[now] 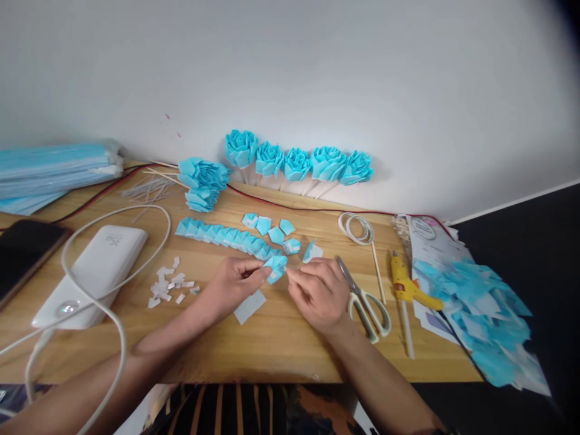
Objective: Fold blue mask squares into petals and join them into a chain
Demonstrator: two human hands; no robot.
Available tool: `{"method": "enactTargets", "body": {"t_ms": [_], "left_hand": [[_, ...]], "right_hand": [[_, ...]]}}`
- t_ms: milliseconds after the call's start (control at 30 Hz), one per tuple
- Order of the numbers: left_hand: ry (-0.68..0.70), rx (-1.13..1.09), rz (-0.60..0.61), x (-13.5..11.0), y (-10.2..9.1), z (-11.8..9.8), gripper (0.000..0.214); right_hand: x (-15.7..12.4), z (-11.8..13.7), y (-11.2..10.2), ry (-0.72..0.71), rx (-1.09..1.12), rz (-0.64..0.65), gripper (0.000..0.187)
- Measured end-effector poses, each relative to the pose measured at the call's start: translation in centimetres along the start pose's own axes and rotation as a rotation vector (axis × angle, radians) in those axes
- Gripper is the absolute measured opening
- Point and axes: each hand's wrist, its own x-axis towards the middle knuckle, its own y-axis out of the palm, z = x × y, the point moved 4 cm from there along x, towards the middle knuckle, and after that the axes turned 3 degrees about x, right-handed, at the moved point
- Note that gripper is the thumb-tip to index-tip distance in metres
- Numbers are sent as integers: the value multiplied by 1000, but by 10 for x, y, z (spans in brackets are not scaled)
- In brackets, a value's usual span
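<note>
In the head view my left hand pinches a folded blue petal between thumb and fingers. My right hand is closed, its fingertips at the petal's right edge; whatever they grip is too small to make out. Just beyond my left hand runs an overlapping row of folded blue petals. Several loose petals lie past the petal I hold. A partly white blue piece rests beyond my right fingers, and a pale square lies flat below my left hand.
Scissors, a tape roll and a yellow glue gun lie to the right, beside piled blue pieces. Blue flowers lean against the wall. Leftward are white scraps, a cabled power bank and a phone.
</note>
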Motion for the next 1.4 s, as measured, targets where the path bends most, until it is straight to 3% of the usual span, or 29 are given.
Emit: {"method": "enactTargets", "body": {"t_ms": [467,867,1067,1167,1267,1400], "left_hand": [[54,-6,13,1,3,-1,40],[-37,-76,31,5,3,7,42],[-80,-155,-14,7,0,11,43],[-64,-120,4,6,1,9,44],[-41,-85,25,6,2,6,43],[7,-13,24,6,3,4,42]], "right_hand": [[-1,1,9,37,42,91,17],[-1,-4,11,41,173,195,21],[-2,-6,12,64,253,304,37],[-3,-12,8,227,386,249,40],[-8,-24,11,548,616,181,37],[-17,-27,24,855,943,272,37]]}}
